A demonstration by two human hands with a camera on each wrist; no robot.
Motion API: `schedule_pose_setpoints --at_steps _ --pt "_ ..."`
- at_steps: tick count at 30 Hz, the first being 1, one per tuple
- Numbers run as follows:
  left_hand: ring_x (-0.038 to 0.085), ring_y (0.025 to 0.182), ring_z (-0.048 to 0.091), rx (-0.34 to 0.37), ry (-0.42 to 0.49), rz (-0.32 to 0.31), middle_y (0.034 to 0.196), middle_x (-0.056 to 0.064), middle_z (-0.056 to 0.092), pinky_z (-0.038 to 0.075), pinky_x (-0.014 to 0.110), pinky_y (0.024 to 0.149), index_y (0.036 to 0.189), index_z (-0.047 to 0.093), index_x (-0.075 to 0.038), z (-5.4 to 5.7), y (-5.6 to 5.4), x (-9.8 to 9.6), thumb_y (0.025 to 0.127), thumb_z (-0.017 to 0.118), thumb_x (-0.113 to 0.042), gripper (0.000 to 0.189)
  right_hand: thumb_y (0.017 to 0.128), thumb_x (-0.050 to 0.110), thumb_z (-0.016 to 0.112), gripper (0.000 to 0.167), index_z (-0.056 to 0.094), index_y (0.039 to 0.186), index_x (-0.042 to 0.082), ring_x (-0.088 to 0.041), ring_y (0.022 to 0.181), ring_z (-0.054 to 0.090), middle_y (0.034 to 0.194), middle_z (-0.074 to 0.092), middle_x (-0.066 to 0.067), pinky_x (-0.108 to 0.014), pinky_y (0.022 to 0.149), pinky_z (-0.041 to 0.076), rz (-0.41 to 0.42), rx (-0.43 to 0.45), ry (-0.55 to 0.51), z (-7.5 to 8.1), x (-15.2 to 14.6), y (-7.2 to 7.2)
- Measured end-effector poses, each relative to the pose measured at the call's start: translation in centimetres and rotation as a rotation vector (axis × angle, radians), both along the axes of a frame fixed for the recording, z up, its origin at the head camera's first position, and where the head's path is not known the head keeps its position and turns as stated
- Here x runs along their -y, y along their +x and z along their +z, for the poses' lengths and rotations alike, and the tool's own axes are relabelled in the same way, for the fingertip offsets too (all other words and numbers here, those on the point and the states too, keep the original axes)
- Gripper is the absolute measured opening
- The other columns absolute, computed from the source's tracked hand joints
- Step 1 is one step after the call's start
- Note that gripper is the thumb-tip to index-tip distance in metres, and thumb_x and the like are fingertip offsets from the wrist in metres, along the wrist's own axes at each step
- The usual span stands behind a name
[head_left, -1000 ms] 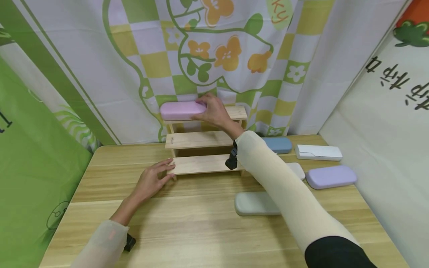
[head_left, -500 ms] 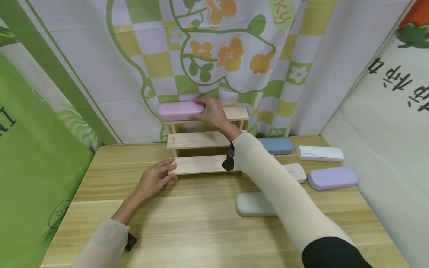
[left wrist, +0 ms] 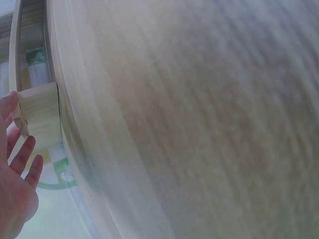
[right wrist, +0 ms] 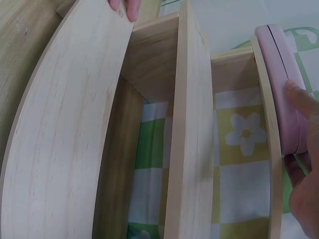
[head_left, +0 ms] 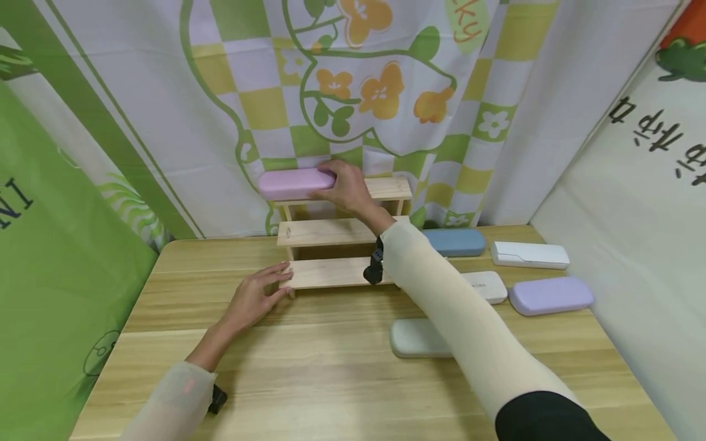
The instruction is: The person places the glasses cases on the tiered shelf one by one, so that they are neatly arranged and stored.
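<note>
Right hand [head_left: 347, 187]: fingers curled, pinching the right end of the pink case [head_left: 292, 184]. Case lies lengthwise at the left end of the rack's top shelf [head_left: 388, 188], left tip overhanging. Looks seated on the board, but the contact line is hard to see.

Left hand [head_left: 255, 299]: fingers spread and mostly straight, tips touching the left end of the bottom shelf [head_left: 331, 272], thumb at the front edge. Middle shelf [head_left: 325, 233] sits between.

Right of the rack, on the table [head_left: 325, 380]: blue case [head_left: 460, 242], white hinged case [head_left: 529, 255], lilac case [head_left: 551, 295], rounded white case [head_left: 488, 286]. Gray-green case [head_left: 416, 338] nearer, partly under the right forearm's line of sight. Patterned curtain [head_left: 265, 110] behind.
</note>
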State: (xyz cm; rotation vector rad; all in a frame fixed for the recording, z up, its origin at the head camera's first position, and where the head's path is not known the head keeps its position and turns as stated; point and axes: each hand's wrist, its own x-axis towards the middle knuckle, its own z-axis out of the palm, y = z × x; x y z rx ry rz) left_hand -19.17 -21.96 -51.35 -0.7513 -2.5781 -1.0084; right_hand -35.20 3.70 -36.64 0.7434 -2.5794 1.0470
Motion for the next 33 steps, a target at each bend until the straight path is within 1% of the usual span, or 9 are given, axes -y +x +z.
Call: schedule_pose_setpoints --at_steps 7,14,20,25,31,33 --pt "0.043 0.127 0.066 -0.025 0.001 -0.023 0.141 0.020 0.066 0.054 0.055 0.107 0.122 0.077 0.001 -0.1 -0.1 -0.3 0.088 0.086 -0.007 0.035 0.080 0.028 0.096 0.064 0.071 0.133 0.001 -0.028 0.122 0.067 0.134 0.071 -0.015 -0.034 0.108 0.053 -0.006 0.010 -0.015 0.1 -0.4 0.3" --pt "0.042 0.128 0.066 -0.017 -0.006 0.003 0.142 0.018 0.066 0.054 0.055 0.107 0.121 0.077 0.000 0.1 0.1 -0.2 0.087 0.087 -0.008 0.036 0.082 0.028 0.096 0.065 0.070 0.134 -0.001 -0.028 0.124 0.066 0.137 0.070 -0.015 -0.034 0.108 0.053 0.014 -0.002 -0.043 0.2 -0.6 0.6" --pt "0.042 0.128 0.066 -0.008 -0.011 0.002 0.143 0.019 0.065 0.054 0.055 0.107 0.122 0.077 0.000 0.2 0.1 -0.1 0.088 0.086 -0.007 0.036 0.082 0.030 0.095 0.066 0.070 0.135 0.000 -0.027 0.123 0.066 0.138 0.070 -0.014 -0.033 0.104 0.055 0.019 -0.010 -0.062 0.3 -1.0 1.2" --pt "0.043 0.127 0.065 -0.005 -0.012 0.001 0.143 0.020 0.065 0.054 0.056 0.107 0.123 0.076 0.000 0.2 0.0 -0.1 0.088 0.086 -0.006 0.036 0.081 0.028 0.096 0.065 0.070 0.134 0.000 -0.029 0.126 0.066 0.139 0.069 -0.015 -0.034 0.106 0.056 0.021 -0.018 -0.078 0.4 -1.6 1.8" --pt "0.043 0.128 0.065 0.002 -0.005 0.003 0.143 0.019 0.066 0.054 0.056 0.107 0.122 0.077 0.000 0.2 0.0 -0.1 0.088 0.086 -0.006 0.036 0.081 0.022 0.096 0.066 0.068 0.136 -0.003 -0.031 0.131 0.063 0.144 0.065 -0.017 -0.035 0.110 0.055 0.055 0.028 -0.118 1.2 -2.5 2.8" --pt "0.043 0.128 0.065 0.000 -0.007 0.000 0.143 0.019 0.065 0.054 0.056 0.107 0.122 0.077 0.000 0.2 0.0 -0.1 0.089 0.086 -0.007 0.035 0.081 0.020 0.096 0.066 0.067 0.136 -0.003 -0.031 0.132 0.062 0.144 0.065 -0.016 -0.035 0.111 0.054 0.067 0.031 -0.125 1.5 -2.9 3.3"
